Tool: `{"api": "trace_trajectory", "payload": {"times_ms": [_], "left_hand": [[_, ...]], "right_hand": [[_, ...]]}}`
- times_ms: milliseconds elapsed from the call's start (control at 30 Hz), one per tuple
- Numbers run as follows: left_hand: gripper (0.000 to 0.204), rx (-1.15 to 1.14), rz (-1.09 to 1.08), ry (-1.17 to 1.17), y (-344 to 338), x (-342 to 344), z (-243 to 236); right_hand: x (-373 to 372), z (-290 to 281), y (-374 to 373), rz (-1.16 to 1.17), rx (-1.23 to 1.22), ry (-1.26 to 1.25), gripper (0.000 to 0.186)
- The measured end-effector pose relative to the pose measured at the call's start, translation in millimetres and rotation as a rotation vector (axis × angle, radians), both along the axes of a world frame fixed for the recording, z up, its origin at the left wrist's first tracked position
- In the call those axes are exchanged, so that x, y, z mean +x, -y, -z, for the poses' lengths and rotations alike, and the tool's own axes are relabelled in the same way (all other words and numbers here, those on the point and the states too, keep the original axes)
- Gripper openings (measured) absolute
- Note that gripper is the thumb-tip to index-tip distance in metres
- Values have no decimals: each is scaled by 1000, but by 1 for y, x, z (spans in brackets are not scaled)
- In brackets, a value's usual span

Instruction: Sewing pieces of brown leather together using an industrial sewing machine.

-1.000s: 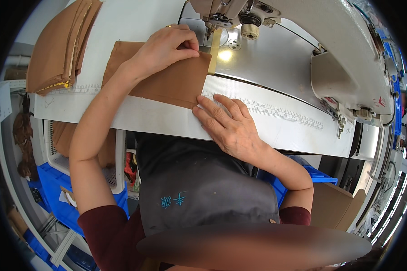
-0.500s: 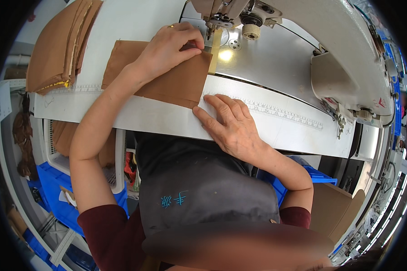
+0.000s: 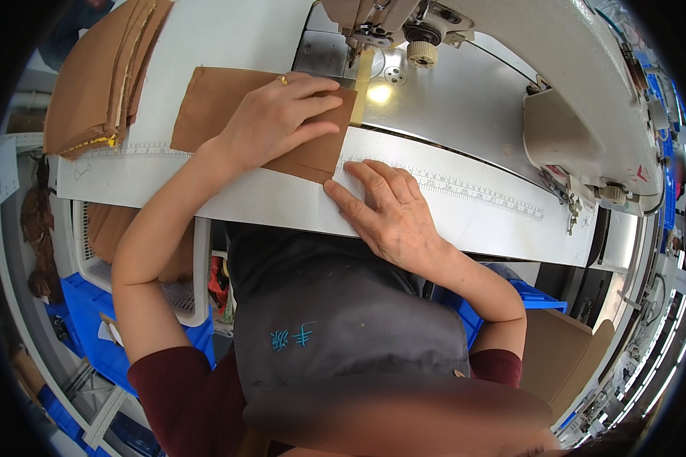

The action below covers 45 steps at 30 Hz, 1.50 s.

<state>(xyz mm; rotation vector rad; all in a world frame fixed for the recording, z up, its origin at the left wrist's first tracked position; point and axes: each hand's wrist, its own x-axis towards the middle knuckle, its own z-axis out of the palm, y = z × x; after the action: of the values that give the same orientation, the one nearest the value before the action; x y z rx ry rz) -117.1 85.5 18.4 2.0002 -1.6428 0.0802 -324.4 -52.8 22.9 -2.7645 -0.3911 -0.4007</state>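
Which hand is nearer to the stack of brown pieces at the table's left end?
Left. The left hand is over the flat brown piece, right of the stack; the right hand is farther right, by that piece's near corner.

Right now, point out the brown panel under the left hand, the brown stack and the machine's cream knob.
Brown panel [image 3: 212, 103], head view: left part of its upper face.
Brown stack [image 3: 90, 80], head view: broad face of its outermost piece.
Cream knob [image 3: 422, 54], head view: middle of its body.
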Motion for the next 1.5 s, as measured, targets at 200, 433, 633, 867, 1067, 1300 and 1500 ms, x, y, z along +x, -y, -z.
{"api": "trace_trajectory", "payload": {"times_ms": [200, 433, 633, 867, 1067, 1300, 1500], "left_hand": [[54, 23, 75, -2, -13, -3, 7], [67, -11, 119, 2, -14, -6, 7], [57, -66, 71, 133, -5, -4, 10], [38, -122, -17, 205, 15, 11, 14], [38, -143, -23, 250, 25, 20, 16], [39, -140, -6, 226, 32, 30, 17], [38, -120, 6, 176, 30, 32, 16]], "right_hand": [[1, -2, 0, 4, 15, -9, 47], [34, -3, 31, 36, 143, 3, 45], [88, 8, 71, 103, -161, 215, 36], [87, 7, 69, 135, -43, 181, 33], [91, 5, 67, 167, -84, 144, 32], [99, 9, 70, 183, -37, 152, 33], [100, 8, 68, 187, -40, 170, 32]]}}
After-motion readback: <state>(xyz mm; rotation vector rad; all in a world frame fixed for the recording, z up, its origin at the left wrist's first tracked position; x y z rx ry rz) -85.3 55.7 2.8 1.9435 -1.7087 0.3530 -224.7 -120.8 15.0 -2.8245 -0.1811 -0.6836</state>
